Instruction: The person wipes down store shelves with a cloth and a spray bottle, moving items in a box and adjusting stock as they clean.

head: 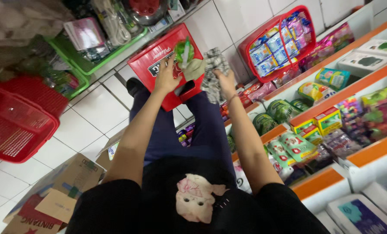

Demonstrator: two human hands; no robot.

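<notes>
Red crate, green packet, grey-white checked cloth, red basket w/ white tiles.

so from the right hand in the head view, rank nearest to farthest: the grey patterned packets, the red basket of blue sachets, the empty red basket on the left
1. Grey patterned packets: held in the right hand.
2. Red basket of blue sachets: up and to the right, on the tiled floor by the shelves.
3. Empty red basket: far across on the left side, beyond the left hand.

A crate sits before the knees, shelves right, basket left.
</notes>
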